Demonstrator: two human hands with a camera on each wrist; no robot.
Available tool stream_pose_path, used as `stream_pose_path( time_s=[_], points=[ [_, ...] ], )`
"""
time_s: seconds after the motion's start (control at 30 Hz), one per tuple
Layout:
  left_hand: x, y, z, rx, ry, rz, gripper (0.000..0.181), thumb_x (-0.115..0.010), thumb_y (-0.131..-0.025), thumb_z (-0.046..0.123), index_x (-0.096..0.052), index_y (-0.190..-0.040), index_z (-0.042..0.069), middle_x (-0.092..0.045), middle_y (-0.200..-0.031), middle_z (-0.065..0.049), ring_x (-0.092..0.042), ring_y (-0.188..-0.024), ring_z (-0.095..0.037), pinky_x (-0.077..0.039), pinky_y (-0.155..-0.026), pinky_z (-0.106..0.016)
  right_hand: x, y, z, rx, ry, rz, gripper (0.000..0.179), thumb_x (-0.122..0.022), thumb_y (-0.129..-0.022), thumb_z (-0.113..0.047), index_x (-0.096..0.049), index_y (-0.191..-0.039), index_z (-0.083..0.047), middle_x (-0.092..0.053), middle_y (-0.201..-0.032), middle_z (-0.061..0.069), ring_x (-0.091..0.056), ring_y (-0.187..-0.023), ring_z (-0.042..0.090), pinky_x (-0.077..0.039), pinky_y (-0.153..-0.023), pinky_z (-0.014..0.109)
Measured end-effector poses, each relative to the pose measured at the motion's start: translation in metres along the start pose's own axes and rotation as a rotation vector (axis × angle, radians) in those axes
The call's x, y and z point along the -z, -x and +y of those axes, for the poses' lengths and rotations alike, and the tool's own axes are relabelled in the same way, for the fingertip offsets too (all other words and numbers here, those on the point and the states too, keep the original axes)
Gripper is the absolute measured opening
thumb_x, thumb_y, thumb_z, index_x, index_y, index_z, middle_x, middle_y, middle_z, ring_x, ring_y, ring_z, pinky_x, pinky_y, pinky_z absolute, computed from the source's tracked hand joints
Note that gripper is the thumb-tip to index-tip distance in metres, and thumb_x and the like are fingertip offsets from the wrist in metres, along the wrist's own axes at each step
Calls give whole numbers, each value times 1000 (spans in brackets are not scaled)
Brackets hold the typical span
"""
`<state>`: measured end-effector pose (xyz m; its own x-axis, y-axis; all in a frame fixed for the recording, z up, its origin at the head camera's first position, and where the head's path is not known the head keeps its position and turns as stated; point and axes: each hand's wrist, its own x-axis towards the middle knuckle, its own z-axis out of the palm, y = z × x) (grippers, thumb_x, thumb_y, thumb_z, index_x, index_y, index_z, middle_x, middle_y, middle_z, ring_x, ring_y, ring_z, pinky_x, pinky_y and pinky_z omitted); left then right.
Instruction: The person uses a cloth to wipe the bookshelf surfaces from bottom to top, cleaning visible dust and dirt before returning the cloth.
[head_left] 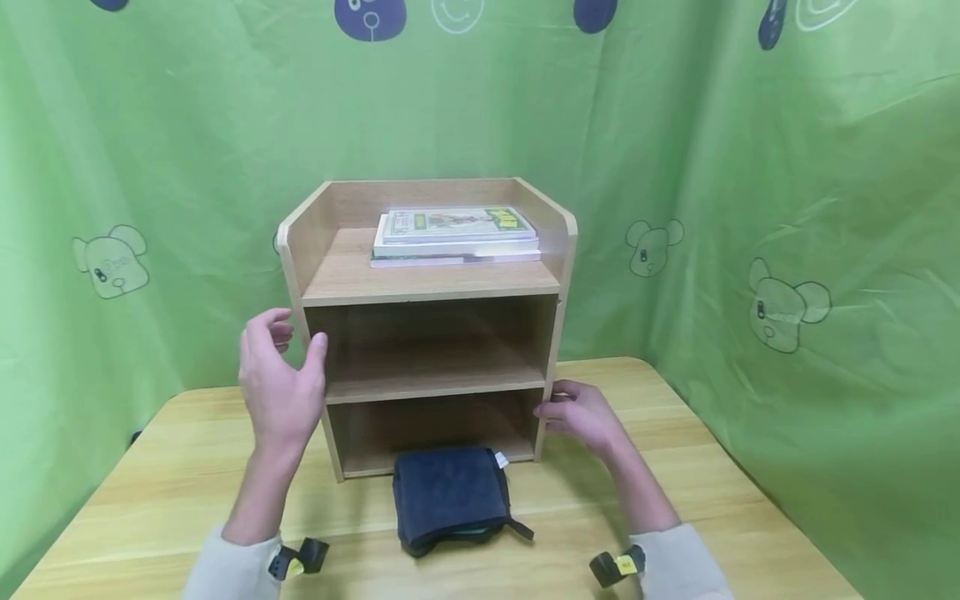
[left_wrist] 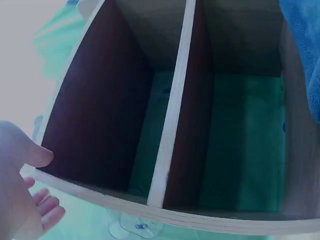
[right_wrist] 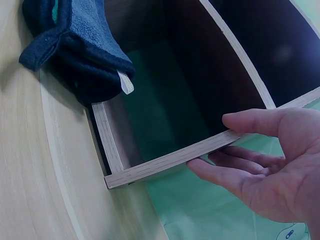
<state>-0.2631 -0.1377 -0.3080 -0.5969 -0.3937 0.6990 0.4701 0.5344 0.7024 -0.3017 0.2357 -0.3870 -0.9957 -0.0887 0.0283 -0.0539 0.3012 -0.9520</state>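
Observation:
A small wooden shelf unit (head_left: 431, 287) stands on the table with its two lower compartments facing me. My left hand (head_left: 281, 400) is at its left side panel, the thumb over the front edge and the loosely bent fingers outside, apart from the panel in the left wrist view. Lower down on the other side, my right hand (head_left: 588, 421) holds the right side panel (right_wrist: 175, 160), thumb on its front edge and fingers against the outer face. Directly before the bottom compartment lies a folded dark blue cloth (head_left: 450, 492) with a white tag and a loop.
Several books (head_left: 457, 225) lie stacked on the shelf's top level, between raised sides. A green curtain (head_left: 487, 108) with printed bear figures hangs behind and to the right of the wooden table (head_left: 187, 450).

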Motion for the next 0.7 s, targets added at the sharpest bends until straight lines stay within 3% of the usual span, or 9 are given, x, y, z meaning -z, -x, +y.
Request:
stream_pose_path(
  time_s=[0.13,0.27,0.37,0.53,0.63,0.7],
  points=[
    [6,3,-9,231,11,-190,61,-68,-95,16,-41,-149,8,-56,-138,-23,-57,-121,-41,-47,-104,-55,0,-1,0,1,3,1,53,-69,-89,-7,-51,-135,12,-58,-132,32,-67,-113,36,-52,-101,50],
    [7,4,-18,373,58,-405,71,-59,-99,12,-23,-159,10,-43,-154,-26,-51,-133,-47,-45,-107,-57,-1,0,-1,-1,5,3,52,-70,-88,-7,-52,-134,12,-60,-130,31,-67,-113,37,-54,-99,49],
    [5,5,-27,416,84,-490,65,-55,-99,9,-26,-158,6,-44,-152,-28,-51,-134,-45,-44,-108,-57,-1,0,-1,-5,4,1,53,-70,-88,-7,-52,-134,12,-60,-130,31,-67,-113,38,-54,-99,48],
    [5,9,-43,439,93,-569,56,-49,-101,7,-33,-154,2,-44,-151,-29,-45,-137,-46,-37,-113,-61,-2,-1,-2,-1,2,-15,55,-69,-89,-7,-50,-137,13,-57,-134,32,-65,-115,39,-53,-100,49],
    [6,11,-50,410,60,-618,52,-48,-102,10,-37,-151,0,-47,-147,-29,-47,-135,-45,-39,-111,-62,-2,-2,-2,-2,3,-11,54,-69,-89,-7,-50,-136,12,-58,-133,32,-65,-116,40,-52,-101,49],
    [6,11,-53,379,15,-649,45,-48,-103,13,-44,-145,-2,-56,-131,-29,-54,-122,-42,-47,-101,-57,-2,-1,-2,-4,5,-6,53,-68,-89,-6,-51,-135,12,-58,-132,32,-65,-116,40,-52,-102,50]
  ],
)
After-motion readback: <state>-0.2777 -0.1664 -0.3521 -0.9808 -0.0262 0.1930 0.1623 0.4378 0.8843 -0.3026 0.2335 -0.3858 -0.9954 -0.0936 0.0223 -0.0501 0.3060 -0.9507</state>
